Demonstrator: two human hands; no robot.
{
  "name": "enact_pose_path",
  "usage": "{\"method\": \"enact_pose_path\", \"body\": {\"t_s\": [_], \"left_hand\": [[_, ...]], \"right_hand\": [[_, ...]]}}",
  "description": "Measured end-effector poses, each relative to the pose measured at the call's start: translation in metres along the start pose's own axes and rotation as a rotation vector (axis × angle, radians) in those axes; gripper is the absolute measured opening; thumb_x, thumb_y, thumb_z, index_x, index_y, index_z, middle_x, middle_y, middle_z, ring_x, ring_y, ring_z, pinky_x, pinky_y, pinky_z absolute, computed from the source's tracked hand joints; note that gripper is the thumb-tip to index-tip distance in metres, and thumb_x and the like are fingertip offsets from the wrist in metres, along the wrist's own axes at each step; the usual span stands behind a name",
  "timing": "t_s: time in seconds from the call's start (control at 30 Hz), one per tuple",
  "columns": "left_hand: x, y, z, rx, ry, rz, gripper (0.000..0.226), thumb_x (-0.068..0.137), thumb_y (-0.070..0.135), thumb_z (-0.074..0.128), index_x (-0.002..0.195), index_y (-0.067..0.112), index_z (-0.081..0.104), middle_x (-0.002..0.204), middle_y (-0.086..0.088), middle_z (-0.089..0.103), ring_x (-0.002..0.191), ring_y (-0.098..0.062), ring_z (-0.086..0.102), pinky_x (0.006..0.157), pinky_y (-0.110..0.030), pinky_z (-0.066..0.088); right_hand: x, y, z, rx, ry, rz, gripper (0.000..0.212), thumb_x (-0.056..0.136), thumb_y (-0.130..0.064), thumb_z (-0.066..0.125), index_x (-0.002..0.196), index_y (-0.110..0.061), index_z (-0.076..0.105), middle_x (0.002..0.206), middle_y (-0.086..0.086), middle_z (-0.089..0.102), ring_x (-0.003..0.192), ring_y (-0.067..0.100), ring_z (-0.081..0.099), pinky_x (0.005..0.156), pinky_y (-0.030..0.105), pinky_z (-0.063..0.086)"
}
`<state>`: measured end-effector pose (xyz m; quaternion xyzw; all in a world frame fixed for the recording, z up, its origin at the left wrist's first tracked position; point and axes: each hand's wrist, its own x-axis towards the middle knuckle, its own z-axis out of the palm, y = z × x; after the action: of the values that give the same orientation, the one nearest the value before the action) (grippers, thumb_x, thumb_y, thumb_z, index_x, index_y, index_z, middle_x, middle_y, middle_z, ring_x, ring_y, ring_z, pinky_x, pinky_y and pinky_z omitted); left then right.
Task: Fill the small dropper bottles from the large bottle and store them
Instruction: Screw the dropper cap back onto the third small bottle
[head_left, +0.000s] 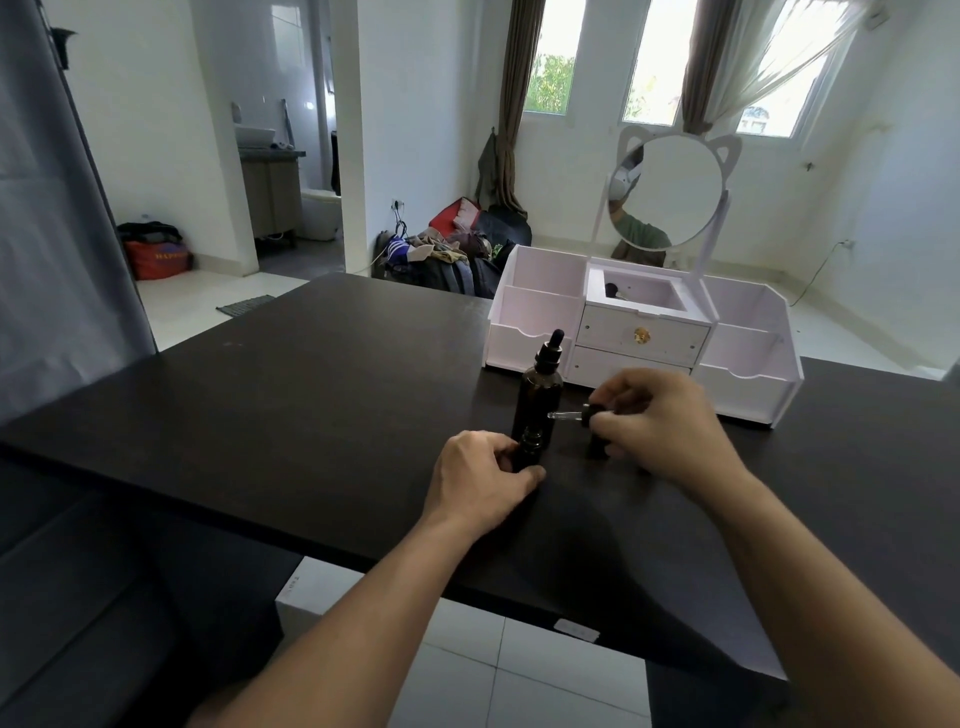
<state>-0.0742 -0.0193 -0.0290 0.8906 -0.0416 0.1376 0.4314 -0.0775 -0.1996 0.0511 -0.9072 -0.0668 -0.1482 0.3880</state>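
A large dark dropper bottle (540, 387) stands upright with its black cap on, near the middle of the dark table (311, 389). Just in front of it is a small dark bottle (530, 446), uncapped, and my left hand (480, 480) grips it on the table. My right hand (670, 426) holds a small dropper cap (589, 414) sideways, its clear glass pipette (566, 414) pointing left toward the large bottle. Another small dark bottle (597, 447) stands under my right hand, mostly hidden.
A white cosmetic organiser (748, 379) with drawers, open side bins and a round cat-ear mirror (670, 189) stands behind the bottles at the table's far right. A dark item lies in its top centre compartment (613, 290). The table's near edge runs below my forearms.
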Motion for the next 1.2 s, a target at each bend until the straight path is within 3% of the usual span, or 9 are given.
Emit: {"method": "enact_pose_path", "body": {"t_s": [0.07, 0.2, 0.3, 0.4, 0.47, 0.53, 0.93, 1.07, 1.2], "left_hand": [[0.000, 0.000, 0.000, 0.009, -0.012, 0.010, 0.027, 0.077, 0.041, 0.078, 0.095, 0.022, 0.076, 0.078, 0.005, 0.065, 0.074, -0.009, 0.061, 0.066, -0.027, 0.051], [0.000, 0.000, -0.001, 0.013, -0.012, 0.017, 0.031, 0.078, 0.041, 0.077, 0.100, 0.021, 0.075, 0.080, 0.006, 0.063, 0.077, -0.012, 0.061, 0.070, -0.029, 0.053], [0.000, 0.001, 0.000, 0.018, -0.022, -0.008, 0.034, 0.078, 0.042, 0.077, 0.105, 0.022, 0.074, 0.083, 0.008, 0.060, 0.078, -0.010, 0.059, 0.071, -0.027, 0.051], [0.001, 0.001, 0.000, 0.039, -0.018, -0.036, 0.036, 0.077, 0.044, 0.077, 0.105, 0.023, 0.073, 0.083, 0.010, 0.058, 0.078, -0.008, 0.057, 0.068, -0.023, 0.046], [0.001, 0.001, 0.000, 0.026, -0.028, -0.044, 0.037, 0.077, 0.044, 0.077, 0.106, 0.022, 0.073, 0.085, 0.009, 0.059, 0.080, -0.009, 0.059, 0.069, -0.024, 0.047], [0.000, 0.000, 0.000, 0.024, -0.025, -0.036, 0.035, 0.076, 0.043, 0.078, 0.104, 0.022, 0.074, 0.083, 0.009, 0.058, 0.080, -0.011, 0.059, 0.070, -0.025, 0.048], [0.000, 0.003, -0.003, -0.002, -0.060, -0.063, 0.031, 0.078, 0.040, 0.078, 0.102, 0.021, 0.076, 0.097, 0.001, 0.065, 0.090, -0.017, 0.062, 0.082, -0.032, 0.052], [0.000, 0.003, -0.003, -0.004, -0.064, -0.075, 0.030, 0.078, 0.039, 0.078, 0.101, 0.021, 0.075, 0.097, 0.001, 0.065, 0.091, -0.018, 0.062, 0.083, -0.033, 0.053], [0.000, 0.003, -0.002, -0.002, -0.060, -0.084, 0.028, 0.077, 0.040, 0.078, 0.098, 0.022, 0.076, 0.092, 0.003, 0.062, 0.085, -0.015, 0.061, 0.076, -0.029, 0.050]], "right_hand": [[0.002, -0.007, -0.004, -0.008, -0.038, -0.059, 0.016, 0.075, -0.012, 0.073, 0.081, -0.027, 0.072, 0.075, -0.005, 0.070, 0.068, 0.015, 0.069, 0.066, 0.035, 0.060], [0.005, -0.017, -0.002, -0.121, -0.134, -0.164, 0.019, 0.082, -0.011, 0.069, 0.095, -0.024, 0.073, 0.071, -0.018, 0.063, 0.064, -0.005, 0.061, 0.060, 0.007, 0.044], [0.007, -0.022, 0.002, -0.203, -0.189, -0.212, 0.022, 0.086, -0.010, 0.066, 0.104, -0.021, 0.072, 0.067, -0.022, 0.055, 0.059, -0.017, 0.054, 0.054, 0.000, 0.037], [0.009, -0.028, 0.008, -0.267, -0.253, -0.284, 0.029, 0.087, -0.010, 0.066, 0.111, -0.026, 0.068, 0.089, -0.011, 0.068, 0.066, -0.007, 0.056, 0.065, 0.006, 0.039], [0.013, -0.030, 0.013, -0.297, -0.291, -0.306, 0.033, 0.087, -0.008, 0.065, 0.114, -0.027, 0.066, 0.107, -0.006, 0.069, 0.082, 0.002, 0.060, 0.076, 0.017, 0.045], [0.015, -0.031, 0.018, -0.340, -0.335, -0.303, 0.035, 0.087, -0.006, 0.064, 0.115, -0.026, 0.064, 0.112, -0.005, 0.067, 0.095, 0.010, 0.062, 0.082, 0.020, 0.046], [0.018, -0.032, 0.028, -0.458, -0.400, -0.341, 0.033, 0.086, -0.002, 0.064, 0.111, -0.023, 0.065, 0.110, -0.002, 0.067, 0.097, 0.014, 0.062, 0.081, 0.022, 0.046], [0.020, -0.034, 0.028, -0.534, -0.401, -0.376, 0.023, 0.089, -0.017, 0.066, 0.111, -0.023, 0.065, 0.108, -0.003, 0.066, 0.096, 0.015, 0.060, 0.079, 0.024, 0.044], [0.020, -0.035, 0.029, -0.606, -0.361, -0.389, 0.023, 0.090, -0.039, 0.064, 0.102, -0.020, 0.064, 0.089, -0.004, 0.061, 0.083, 0.018, 0.059, 0.066, 0.025, 0.039]]}}
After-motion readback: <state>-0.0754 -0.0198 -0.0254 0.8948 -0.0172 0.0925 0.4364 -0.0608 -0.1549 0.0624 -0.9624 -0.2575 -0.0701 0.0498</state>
